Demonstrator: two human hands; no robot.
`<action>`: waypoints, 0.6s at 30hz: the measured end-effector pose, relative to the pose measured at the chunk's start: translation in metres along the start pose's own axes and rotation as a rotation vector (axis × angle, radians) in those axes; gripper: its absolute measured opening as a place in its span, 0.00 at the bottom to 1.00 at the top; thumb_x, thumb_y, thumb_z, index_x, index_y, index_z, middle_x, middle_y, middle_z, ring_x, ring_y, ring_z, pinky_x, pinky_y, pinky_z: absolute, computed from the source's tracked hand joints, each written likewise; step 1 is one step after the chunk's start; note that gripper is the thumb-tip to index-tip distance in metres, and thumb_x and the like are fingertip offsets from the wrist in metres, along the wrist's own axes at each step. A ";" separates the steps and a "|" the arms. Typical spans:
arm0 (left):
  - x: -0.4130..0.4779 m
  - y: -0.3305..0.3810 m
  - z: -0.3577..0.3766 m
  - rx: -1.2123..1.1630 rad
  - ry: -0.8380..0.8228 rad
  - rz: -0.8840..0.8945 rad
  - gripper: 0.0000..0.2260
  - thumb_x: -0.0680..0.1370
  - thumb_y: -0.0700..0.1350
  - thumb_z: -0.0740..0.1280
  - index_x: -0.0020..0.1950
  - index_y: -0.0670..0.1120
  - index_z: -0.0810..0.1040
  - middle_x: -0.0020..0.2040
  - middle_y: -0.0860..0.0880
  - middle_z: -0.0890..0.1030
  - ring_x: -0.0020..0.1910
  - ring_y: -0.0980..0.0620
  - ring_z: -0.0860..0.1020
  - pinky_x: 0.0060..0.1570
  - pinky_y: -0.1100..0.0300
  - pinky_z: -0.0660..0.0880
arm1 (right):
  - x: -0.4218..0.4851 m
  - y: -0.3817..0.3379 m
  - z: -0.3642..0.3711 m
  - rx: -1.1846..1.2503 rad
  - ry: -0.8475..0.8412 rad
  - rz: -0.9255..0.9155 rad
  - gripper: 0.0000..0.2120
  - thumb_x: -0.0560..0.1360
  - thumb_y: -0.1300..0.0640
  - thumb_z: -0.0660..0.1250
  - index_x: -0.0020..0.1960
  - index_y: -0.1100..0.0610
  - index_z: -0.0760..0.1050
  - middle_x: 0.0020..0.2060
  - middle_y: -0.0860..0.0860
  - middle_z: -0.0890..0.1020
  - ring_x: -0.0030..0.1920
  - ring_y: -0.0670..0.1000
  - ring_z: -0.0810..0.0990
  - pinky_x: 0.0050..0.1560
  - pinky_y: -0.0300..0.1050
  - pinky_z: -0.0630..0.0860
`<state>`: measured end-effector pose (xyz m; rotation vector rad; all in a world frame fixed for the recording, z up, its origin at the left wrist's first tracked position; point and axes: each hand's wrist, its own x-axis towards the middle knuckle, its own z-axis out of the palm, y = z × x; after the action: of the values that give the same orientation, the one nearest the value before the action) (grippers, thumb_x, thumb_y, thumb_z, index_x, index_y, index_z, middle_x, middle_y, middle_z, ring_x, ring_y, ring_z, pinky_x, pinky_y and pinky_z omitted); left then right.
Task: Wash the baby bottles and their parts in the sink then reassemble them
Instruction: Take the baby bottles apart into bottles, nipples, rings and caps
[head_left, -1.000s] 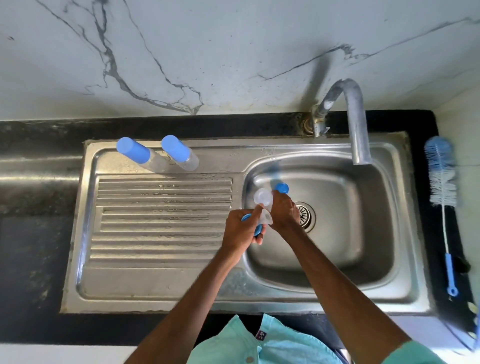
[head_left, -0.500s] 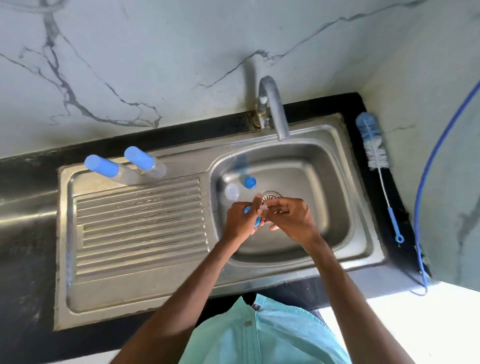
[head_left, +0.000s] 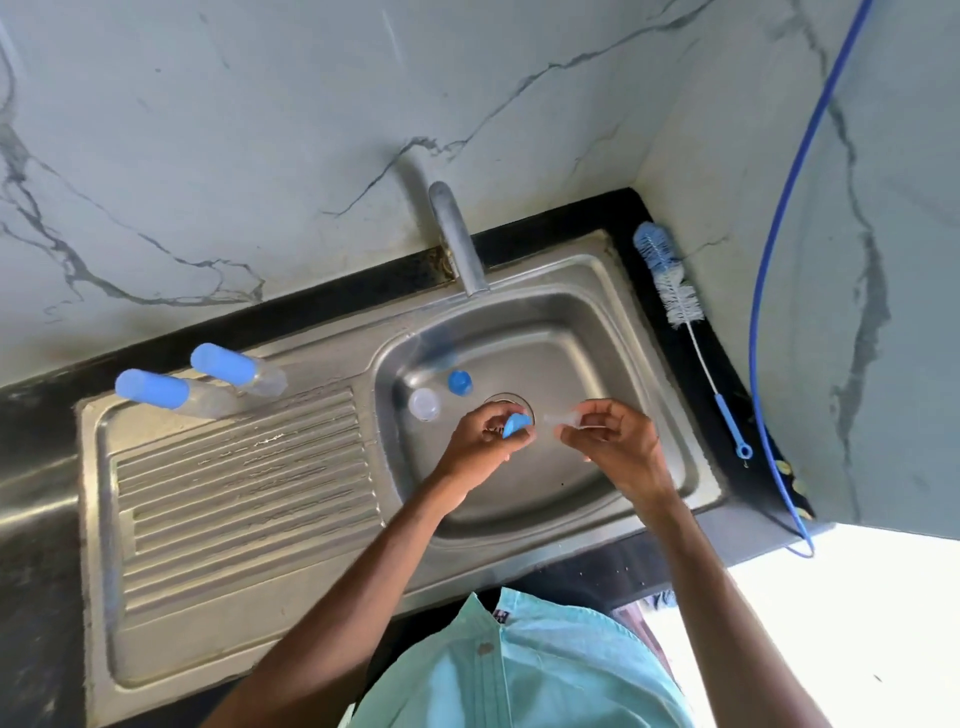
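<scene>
Hands apart over the sink basin (head_left: 597, 332), just above the drain (head_left: 506, 399). My left hand (head_left: 483, 441) pinches a blue screw ring (head_left: 517, 426); my right hand (head_left: 618, 447) pinches a clear teat (head_left: 563, 418) in its fingertips. A clear cap (head_left: 424, 404) and a second blue ring (head_left: 460, 383) lie on the basin floor nearby. Two blue-capped bottles (head_left: 156, 391) sit at the drainboard's far edge. Risks: the teat looks slick and floppy, so a loose pinch could drop it at the drain. Seated crooked in the ring, it would likely leak.
</scene>
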<state>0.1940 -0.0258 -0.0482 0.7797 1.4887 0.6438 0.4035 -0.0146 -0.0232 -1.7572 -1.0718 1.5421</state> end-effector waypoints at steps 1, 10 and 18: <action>0.001 -0.003 0.003 0.067 0.035 0.039 0.12 0.74 0.46 0.79 0.56 0.51 0.84 0.50 0.51 0.86 0.44 0.55 0.82 0.45 0.63 0.79 | 0.002 0.006 -0.004 0.013 0.024 0.015 0.21 0.65 0.51 0.85 0.54 0.52 0.83 0.47 0.51 0.88 0.48 0.55 0.87 0.49 0.49 0.82; 0.039 -0.031 0.041 0.422 0.089 0.217 0.18 0.65 0.39 0.82 0.53 0.45 0.85 0.49 0.52 0.86 0.46 0.57 0.82 0.46 0.75 0.71 | 0.043 0.034 -0.034 -0.305 0.130 0.034 0.17 0.69 0.60 0.78 0.56 0.46 0.86 0.46 0.44 0.88 0.48 0.48 0.87 0.57 0.55 0.84; 0.116 -0.061 0.082 0.576 0.140 0.164 0.18 0.67 0.38 0.78 0.56 0.44 0.82 0.51 0.47 0.85 0.52 0.47 0.81 0.52 0.57 0.76 | 0.061 0.057 -0.006 -0.495 0.246 0.012 0.13 0.72 0.56 0.78 0.56 0.56 0.86 0.50 0.49 0.88 0.46 0.47 0.86 0.48 0.33 0.76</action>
<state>0.2706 0.0236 -0.1732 1.3292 1.7784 0.3918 0.4225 0.0076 -0.1019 -2.2110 -1.3961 1.0820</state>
